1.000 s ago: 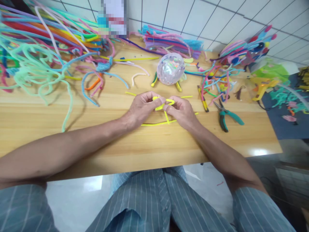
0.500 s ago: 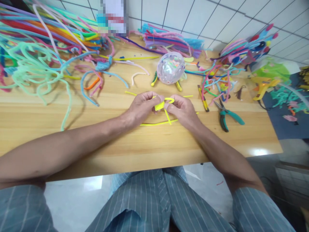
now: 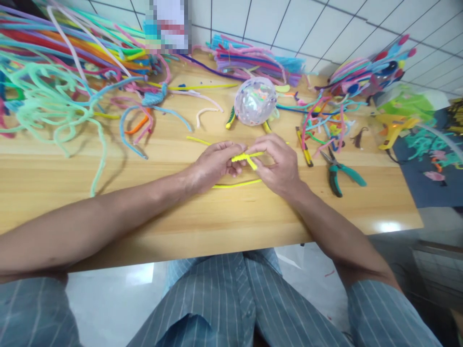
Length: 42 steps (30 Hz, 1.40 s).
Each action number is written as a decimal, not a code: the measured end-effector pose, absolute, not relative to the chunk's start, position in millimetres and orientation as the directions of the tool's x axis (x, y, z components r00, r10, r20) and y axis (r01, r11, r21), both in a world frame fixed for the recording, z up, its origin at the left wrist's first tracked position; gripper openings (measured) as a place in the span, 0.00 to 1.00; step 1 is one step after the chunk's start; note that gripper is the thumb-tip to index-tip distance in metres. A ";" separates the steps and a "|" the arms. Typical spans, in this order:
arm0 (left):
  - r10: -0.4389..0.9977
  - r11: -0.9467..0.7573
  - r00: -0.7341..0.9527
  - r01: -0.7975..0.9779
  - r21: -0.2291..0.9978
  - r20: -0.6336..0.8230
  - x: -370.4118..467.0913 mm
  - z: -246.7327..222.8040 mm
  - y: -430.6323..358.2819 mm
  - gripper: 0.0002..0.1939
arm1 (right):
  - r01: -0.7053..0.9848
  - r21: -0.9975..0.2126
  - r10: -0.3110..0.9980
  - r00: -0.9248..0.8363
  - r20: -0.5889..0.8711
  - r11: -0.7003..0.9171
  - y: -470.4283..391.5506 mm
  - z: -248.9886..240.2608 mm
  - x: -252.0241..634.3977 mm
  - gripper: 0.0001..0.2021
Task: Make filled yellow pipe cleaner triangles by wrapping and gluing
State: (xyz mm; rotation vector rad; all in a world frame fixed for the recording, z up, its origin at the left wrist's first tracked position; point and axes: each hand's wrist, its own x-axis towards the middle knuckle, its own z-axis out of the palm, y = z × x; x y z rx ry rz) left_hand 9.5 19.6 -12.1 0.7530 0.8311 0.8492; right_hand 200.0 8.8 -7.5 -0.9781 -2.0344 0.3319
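White wall tiles (image 3: 267,24) with dark joints are seen behind a light wooden desk (image 3: 173,231), and many coloured fuzzy stems are spread over it. Near the middle, a yellow piece (image 3: 239,157) is held between the two hands, over the desk. Its coiled part is pinched by the thumb and fingers of the left hand (image 3: 216,161), while its two loose ends, spread like a fork, are gripped by the right hand (image 3: 279,161) with bent fingers. The hands are brought close together, and only the yellow piece is seen to bridge them. Below them, a straight yellow stem (image 3: 237,184) is laid on the desk; another yellow stem (image 3: 197,140) is partly covered by the left hand. Just beyond the hands, a clear ball (image 3: 255,101) with coloured specks is placed. To the right, a yellow-and-black cutter (image 3: 307,156) is found near the right hand, and after it pliers (image 3: 350,175) with teal handles; farther, a yellow glue gun (image 3: 394,127) is seen at the desk's end. On the left side, a mint-green tangle (image 3: 47,79) is heaped before a multicoloured bundle (image 3: 90,46). At the back, a pink and purple bundle (image 3: 249,62) is laid near the wall tiles.
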 end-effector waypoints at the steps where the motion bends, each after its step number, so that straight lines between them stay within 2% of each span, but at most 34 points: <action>1: 0.872 0.444 0.374 -0.332 0.832 -0.317 10.3 -12.9 19.8 0.10 | 0.509 -0.595 0.778 -0.317 0.543 0.622 7.6 -4.9 198.7 0.01; 6: 0.929 0.308 0.311 -0.350 0.885 -0.200 10.9 -15.8 19.9 0.15 | 0.380 -0.891 0.967 -0.152 0.205 0.249 6.5 2.4 192.7 0.07; 8: 0.932 0.252 0.333 -0.321 0.913 -0.141 9.3 -15.2 18.7 0.15 | 0.299 -0.943 0.984 -0.143 0.108 0.147 8.8 1.4 191.9 0.11; 11: 0.935 0.169 0.346 -0.230 0.958 -0.082 6.7 -13.4 16.7 0.14 | 0.216 -0.973 0.987 -0.153 0.052 0.085 12.2 -1.3 192.4 0.16; 15: 0.935 0.164 0.340 -0.169 0.972 -0.098 5.9 -13.0 16.1 0.12 | 0.171 -0.984 0.985 -0.173 0.014 0.044 13.5 -2.8 193.3 0.18; 23: 0.898 0.276 0.416 -0.273 0.921 -0.146 7.8 -16.5 16.6 0.13 | 0.135 -0.991 0.983 -0.183 -0.014 0.011 13.8 -3.0 193.7 0.17; 30: 0.886 0.140 0.464 -0.255 0.957 -0.006 9.4 -25.0 15.4 0.21 | 0.171 -0.984 0.988 -0.149 0.029 0.054 13.1 -6.1 192.6 0.15; 37: 0.901 0.064 0.435 -0.156 0.986 0.010 7.0 -22.0 15.2 0.10 | 0.200 -0.975 0.986 -0.152 0.066 0.096 9.6 -3.6 190.5 0.13; 42: 0.904 0.049 0.428 -0.153 0.987 0.021 7.8 -24.1 14.3 0.09 | 0.218 -0.969 0.986 -0.139 0.091 0.120 7.3 -4.7 189.6 0.11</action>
